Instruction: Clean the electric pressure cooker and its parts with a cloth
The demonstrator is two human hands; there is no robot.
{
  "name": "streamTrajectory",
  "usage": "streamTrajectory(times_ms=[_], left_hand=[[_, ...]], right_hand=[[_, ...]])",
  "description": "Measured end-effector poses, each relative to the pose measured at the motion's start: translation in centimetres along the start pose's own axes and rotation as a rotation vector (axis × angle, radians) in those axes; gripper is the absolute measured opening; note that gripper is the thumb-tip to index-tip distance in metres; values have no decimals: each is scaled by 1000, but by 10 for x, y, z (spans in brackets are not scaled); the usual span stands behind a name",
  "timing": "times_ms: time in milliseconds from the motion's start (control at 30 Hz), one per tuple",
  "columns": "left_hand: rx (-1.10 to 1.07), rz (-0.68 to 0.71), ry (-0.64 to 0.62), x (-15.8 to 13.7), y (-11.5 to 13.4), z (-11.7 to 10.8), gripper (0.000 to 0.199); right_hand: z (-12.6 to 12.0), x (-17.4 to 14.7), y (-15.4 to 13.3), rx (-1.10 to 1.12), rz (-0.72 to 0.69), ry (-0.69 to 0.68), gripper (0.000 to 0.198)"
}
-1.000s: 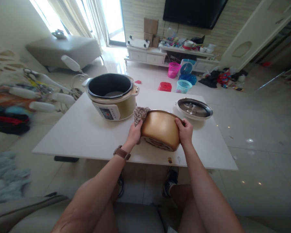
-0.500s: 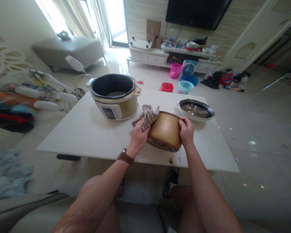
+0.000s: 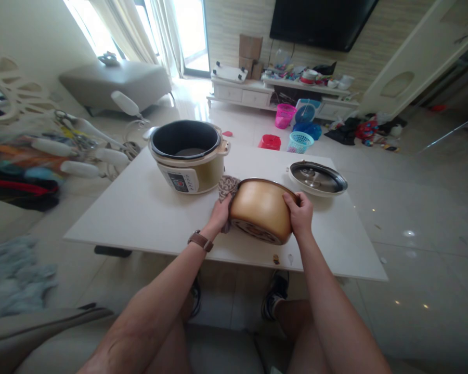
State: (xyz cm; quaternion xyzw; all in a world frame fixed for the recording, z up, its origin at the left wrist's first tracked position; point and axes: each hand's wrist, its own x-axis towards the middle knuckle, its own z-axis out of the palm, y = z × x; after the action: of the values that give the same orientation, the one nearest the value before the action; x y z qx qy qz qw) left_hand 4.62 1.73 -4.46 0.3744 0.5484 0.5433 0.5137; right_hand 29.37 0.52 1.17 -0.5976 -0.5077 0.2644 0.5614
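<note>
A gold inner pot point(image 3: 259, 208) lies tilted on the white table point(image 3: 140, 213), its base turned toward me. My left hand point(image 3: 220, 213) presses a patterned brown cloth point(image 3: 226, 185) against the pot's left side. My right hand point(image 3: 299, 210) grips the pot's right rim. Behind and to the left stands the gold rice cooker body point(image 3: 187, 156), open, with a dark interior. The cooker's lid point(image 3: 317, 176) rests flat on the table to the right of the pot.
Small crumbs point(image 3: 275, 256) lie near the table's front edge. A drying rack with clothes point(image 3: 42, 156) stands on the left. Baskets point(image 3: 298, 140) and a red tub point(image 3: 270, 141) sit on the floor beyond the table. A blue cloth point(image 3: 11, 275) lies on the floor at the left.
My left hand slid the cloth from the pot's upper left rim back down to its left side. The right hand kept its grip on the pot.
</note>
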Motion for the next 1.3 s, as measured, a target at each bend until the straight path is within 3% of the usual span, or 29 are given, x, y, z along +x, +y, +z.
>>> streamTrajectory(times_ms=[100, 167, 300, 433, 567, 700, 1033, 1133, 1300], left_hand=[[-27, -132, 38, 4, -4, 1, 50], [-12, -85, 67, 1, 1, 4, 48], [97, 219, 42, -16, 20, 5, 49], [366, 566, -53, -31, 34, -3, 46], [468, 695, -96, -36, 38, -9, 47], [387, 626, -46, -34, 37, -9, 47], [32, 69, 109, -2, 14, -7, 50], [44, 80, 109, -1, 12, -7, 47], [134, 264, 64, -22, 27, 2, 46]], right_hand=[[-1, 2, 2, 19, 4, -13, 50], [-2, 3, 5, 28, 16, -12, 51], [1, 2, 13, 55, 53, 17, 60], [6, 1, 20, 104, 115, 16, 67], [9, 2, 24, 140, 183, -19, 69], [10, 5, 26, 163, 188, -25, 71], [9, 8, 41, 207, 226, -20, 70], [5, 9, 27, 140, 139, -15, 63], [4, 5, -8, 72, -17, 18, 43]])
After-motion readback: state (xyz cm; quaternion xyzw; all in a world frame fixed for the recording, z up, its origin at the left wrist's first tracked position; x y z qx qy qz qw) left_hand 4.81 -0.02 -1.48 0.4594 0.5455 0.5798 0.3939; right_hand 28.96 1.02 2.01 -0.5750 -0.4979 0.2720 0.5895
